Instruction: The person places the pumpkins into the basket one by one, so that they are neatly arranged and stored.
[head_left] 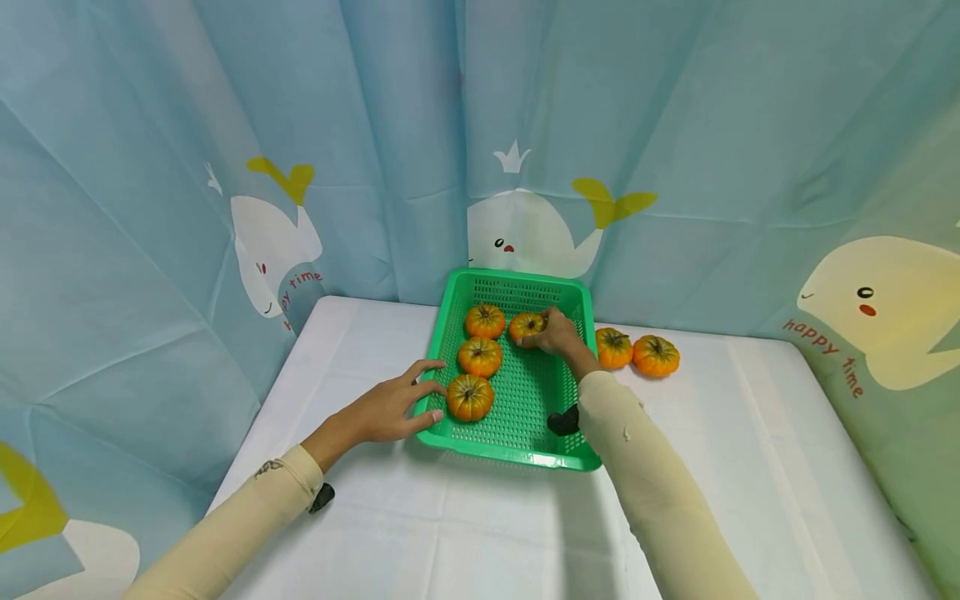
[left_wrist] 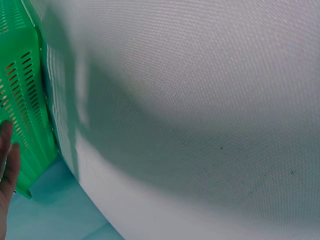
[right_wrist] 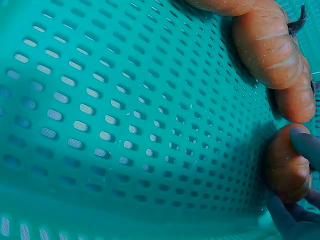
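Observation:
A green plastic basket (head_left: 517, 455) stands on the white table with several small orange pumpkins inside. Three of them line its left side: a far pumpkin (head_left: 485, 321), a middle pumpkin (head_left: 480, 357) and a near pumpkin (head_left: 470, 397). Within the basket's far right part my right hand (head_left: 557, 333) holds another pumpkin (head_left: 525, 328); the right wrist view shows fingers and thumb round this pumpkin (right_wrist: 287, 165) at the basket floor. My left hand (head_left: 393, 407) rests at the basket's left rim, fingers spread and slightly bent, beside the near pumpkin. Only its fingertips show in the left wrist view.
Two more pumpkins, a nearer-to-basket pumpkin (head_left: 614, 347) and an outer pumpkin (head_left: 656, 357), sit on the white tablecloth (head_left: 750, 433) right of the basket. A blue curtain (head_left: 420, 167) with whale prints hangs behind and along the sides.

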